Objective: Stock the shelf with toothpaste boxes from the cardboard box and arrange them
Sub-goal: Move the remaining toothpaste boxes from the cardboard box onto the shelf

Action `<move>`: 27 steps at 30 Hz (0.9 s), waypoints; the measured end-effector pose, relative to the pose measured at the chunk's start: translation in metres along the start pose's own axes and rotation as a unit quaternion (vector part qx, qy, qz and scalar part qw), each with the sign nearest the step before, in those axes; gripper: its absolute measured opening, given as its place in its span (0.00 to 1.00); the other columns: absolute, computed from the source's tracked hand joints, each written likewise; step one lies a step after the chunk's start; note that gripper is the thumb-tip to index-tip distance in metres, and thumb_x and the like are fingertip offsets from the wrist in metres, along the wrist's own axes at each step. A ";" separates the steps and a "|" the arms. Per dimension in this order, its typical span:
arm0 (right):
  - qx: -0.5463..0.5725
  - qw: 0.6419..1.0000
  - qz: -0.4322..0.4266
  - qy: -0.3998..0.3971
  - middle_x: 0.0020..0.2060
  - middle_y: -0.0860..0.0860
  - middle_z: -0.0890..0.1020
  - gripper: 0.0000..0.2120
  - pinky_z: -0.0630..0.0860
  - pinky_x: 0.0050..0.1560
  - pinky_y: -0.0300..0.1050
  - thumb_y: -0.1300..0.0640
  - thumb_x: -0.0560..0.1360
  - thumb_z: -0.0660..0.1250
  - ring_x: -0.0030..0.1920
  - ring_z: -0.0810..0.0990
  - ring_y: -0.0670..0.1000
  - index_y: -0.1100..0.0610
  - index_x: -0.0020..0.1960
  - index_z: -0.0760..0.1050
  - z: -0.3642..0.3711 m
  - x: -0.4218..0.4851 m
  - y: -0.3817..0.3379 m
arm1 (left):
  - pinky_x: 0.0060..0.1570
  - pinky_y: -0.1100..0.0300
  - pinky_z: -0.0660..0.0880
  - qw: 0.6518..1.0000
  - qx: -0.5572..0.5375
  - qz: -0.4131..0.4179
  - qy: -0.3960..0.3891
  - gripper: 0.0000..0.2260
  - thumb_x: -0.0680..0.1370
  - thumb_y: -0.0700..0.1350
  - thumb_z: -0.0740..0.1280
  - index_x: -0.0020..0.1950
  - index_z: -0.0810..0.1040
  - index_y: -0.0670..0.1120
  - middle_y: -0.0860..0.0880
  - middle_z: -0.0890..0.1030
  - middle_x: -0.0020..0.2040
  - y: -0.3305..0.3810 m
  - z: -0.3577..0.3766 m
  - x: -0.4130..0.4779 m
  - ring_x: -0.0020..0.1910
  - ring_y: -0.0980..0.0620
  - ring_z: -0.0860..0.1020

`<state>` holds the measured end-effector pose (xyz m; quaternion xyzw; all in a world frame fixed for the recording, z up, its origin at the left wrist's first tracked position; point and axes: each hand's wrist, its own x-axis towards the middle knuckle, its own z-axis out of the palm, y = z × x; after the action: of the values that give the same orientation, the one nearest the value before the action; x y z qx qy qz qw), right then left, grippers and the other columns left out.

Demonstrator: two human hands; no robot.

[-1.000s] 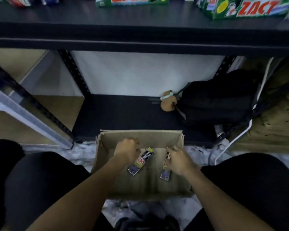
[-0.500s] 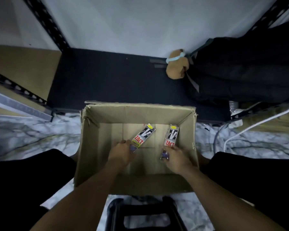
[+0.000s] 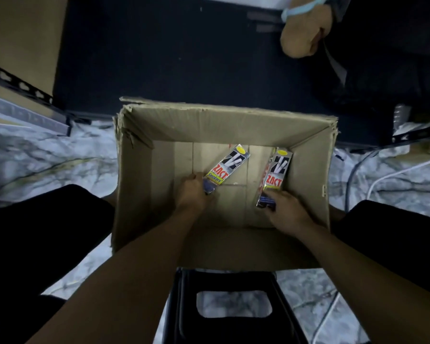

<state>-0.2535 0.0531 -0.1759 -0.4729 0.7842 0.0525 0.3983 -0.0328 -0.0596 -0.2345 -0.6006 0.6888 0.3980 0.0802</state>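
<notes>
The box (image 3: 139,194) stands on the floor (image 3: 47,157), just before the bottom shelf (image 3: 159,58). Inside it are two packs, apart from each other: the left pack (image 3: 227,170), its near end in the left hand (image 3: 193,192), and the right pack (image 3: 274,175), its near end in the right hand (image 3: 286,209). A stool (image 3: 233,326) is nearer than the box. Far right on the shelf lies a bag (image 3: 382,45).

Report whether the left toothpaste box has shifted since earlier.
No. The left toothpaste box still ends at the same floor seam of the cardboard box; the camera moved.

Head view, steeply downward, close over cardboard box (image 3: 224,125)
</notes>
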 end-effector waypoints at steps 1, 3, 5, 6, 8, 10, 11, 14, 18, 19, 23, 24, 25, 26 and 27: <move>0.003 1.000 0.006 -0.001 0.68 0.59 0.73 0.28 0.66 0.69 0.46 0.53 0.75 0.70 0.66 0.72 0.58 0.56 0.72 0.69 0.002 0.001 0.001 | 0.57 0.49 0.78 1.000 0.003 -0.002 0.004 0.25 0.71 0.52 0.77 0.63 0.75 0.45 0.43 0.82 0.59 -0.001 0.001 0.002 0.56 0.42 0.80; 0.016 1.000 0.022 0.014 0.65 0.60 0.75 0.27 0.69 0.66 0.47 0.54 0.74 0.70 0.63 0.74 0.59 0.55 0.71 0.71 0.006 0.004 0.004 | 0.56 0.49 0.78 1.000 0.006 0.002 0.012 0.23 0.71 0.51 0.77 0.62 0.76 0.44 0.43 0.82 0.58 0.002 -0.002 0.002 0.56 0.42 0.80; 0.042 0.997 0.053 0.033 0.62 0.61 0.76 0.28 0.71 0.63 0.49 0.53 0.73 0.70 0.61 0.75 0.61 0.55 0.72 0.69 0.011 0.008 0.004 | 0.52 0.53 0.78 1.000 -0.003 0.003 0.025 0.20 0.71 0.51 0.76 0.59 0.79 0.45 0.42 0.83 0.56 0.005 -0.008 -0.001 0.54 0.41 0.81; 0.057 0.995 0.071 0.037 0.63 0.62 0.75 0.31 0.72 0.63 0.50 0.52 0.74 0.70 0.61 0.75 0.62 0.56 0.74 0.66 0.014 0.011 0.003 | 0.50 0.55 0.77 0.999 -0.003 0.003 0.032 0.19 0.71 0.51 0.76 0.59 0.80 0.45 0.42 0.83 0.54 0.005 -0.011 -0.003 0.53 0.41 0.81; 0.085 0.991 0.102 0.037 0.65 0.63 0.73 0.38 0.73 0.63 0.53 0.50 0.74 0.70 0.62 0.74 0.64 0.57 0.78 0.55 0.021 0.017 -0.001 | 0.48 0.57 0.75 0.999 0.008 0.015 0.038 0.20 0.71 0.53 0.75 0.61 0.81 0.47 0.43 0.84 0.54 0.003 -0.018 -0.008 0.52 0.42 0.81; 0.107 0.987 0.110 0.042 0.69 0.63 0.70 0.44 0.73 0.63 0.56 0.48 0.74 0.69 0.64 0.73 0.65 0.55 0.79 0.46 0.029 0.024 -0.003 | 0.49 0.56 0.76 0.999 0.023 0.029 0.040 0.23 0.71 0.57 0.75 0.63 0.80 0.50 0.45 0.84 0.53 0.000 -0.026 -0.013 0.51 0.43 0.81; 0.113 0.986 0.110 0.048 0.70 0.63 0.67 0.45 0.72 0.64 0.57 0.48 0.74 0.69 0.65 0.72 0.65 0.54 0.79 0.43 0.033 0.027 -0.005 | 0.49 0.56 0.76 0.998 0.028 0.030 0.041 0.23 0.71 0.57 0.74 0.62 0.80 0.50 0.45 0.84 0.52 -0.003 -0.030 -0.015 0.50 0.43 0.82; 0.095 0.985 0.132 0.062 0.73 0.66 0.60 0.47 0.70 0.66 0.55 0.47 0.76 0.68 0.67 0.67 0.66 0.56 0.79 0.39 0.042 0.035 -0.011 | 0.47 0.56 0.76 0.998 0.047 0.022 0.035 0.21 0.70 0.54 0.75 0.60 0.81 0.48 0.44 0.85 0.51 -0.013 -0.040 -0.021 0.49 0.43 0.82; 0.087 0.981 0.141 0.104 0.72 0.68 0.57 0.48 0.71 0.64 0.58 0.46 0.75 0.69 0.65 0.69 0.69 0.56 0.79 0.38 0.054 0.037 -0.017 | 0.48 0.53 0.77 0.997 0.060 -0.028 0.024 0.23 0.69 0.50 0.77 0.61 0.77 0.44 0.42 0.84 0.53 -0.027 -0.047 -0.031 0.52 0.40 0.81; 0.091 0.980 0.140 0.109 0.72 0.68 0.57 0.48 0.71 0.64 0.58 0.47 0.75 0.69 0.64 0.69 0.69 0.56 0.79 0.38 0.056 0.038 -0.017 | 0.48 0.53 0.76 0.997 0.060 -0.037 0.023 0.24 0.69 0.49 0.77 0.61 0.76 0.43 0.41 0.83 0.54 -0.031 -0.047 -0.033 0.53 0.39 0.81; 0.110 0.976 0.155 0.110 0.70 0.68 0.59 0.46 0.70 0.64 0.55 0.52 0.76 0.67 0.62 0.71 0.68 0.55 0.79 0.37 0.053 0.038 -0.016 | 0.51 0.52 0.78 0.998 0.060 -0.033 0.012 0.25 0.68 0.50 0.78 0.61 0.75 0.45 0.43 0.83 0.55 -0.041 -0.050 -0.038 0.53 0.41 0.81; 0.119 0.974 0.158 0.108 0.70 0.68 0.59 0.45 0.69 0.64 0.53 0.52 0.76 0.67 0.62 0.71 0.68 0.54 0.79 0.37 0.050 0.036 -0.017 | 0.51 0.53 0.78 0.998 0.054 -0.029 0.011 0.24 0.68 0.50 0.78 0.61 0.76 0.45 0.43 0.83 0.54 -0.042 -0.050 -0.039 0.53 0.42 0.81; 0.125 0.973 0.159 0.107 0.70 0.67 0.60 0.45 0.69 0.64 0.52 0.54 0.76 0.66 0.63 0.70 0.67 0.54 0.80 0.38 0.047 0.034 -0.017 | 0.50 0.54 0.77 0.998 0.048 -0.026 0.011 0.24 0.69 0.50 0.78 0.61 0.77 0.45 0.44 0.83 0.54 -0.042 -0.050 -0.040 0.52 0.43 0.81; 0.126 0.973 0.160 0.106 0.69 0.67 0.61 0.44 0.68 0.64 0.51 0.55 0.76 0.66 0.62 0.70 0.67 0.54 0.80 0.38 0.043 0.030 -0.017 | 0.49 0.56 0.76 0.999 0.046 -0.023 0.011 0.24 0.69 0.50 0.78 0.61 0.77 0.45 0.44 0.83 0.54 -0.041 -0.050 -0.042 0.52 0.44 0.81; 0.123 0.973 0.161 0.106 0.68 0.67 0.63 0.44 0.68 0.63 0.50 0.56 0.76 0.66 0.62 0.71 0.66 0.54 0.80 0.40 0.040 0.025 -0.017 | 0.47 0.58 0.75 0.999 0.046 -0.020 0.010 0.23 0.69 0.51 0.78 0.61 0.78 0.45 0.44 0.84 0.54 -0.039 -0.051 -0.044 0.52 0.45 0.82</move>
<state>-0.2233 0.0447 -0.2145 -0.2906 0.8883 -0.0314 0.3542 0.0324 -0.0571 -0.1922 -0.6142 0.6949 0.3578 0.1091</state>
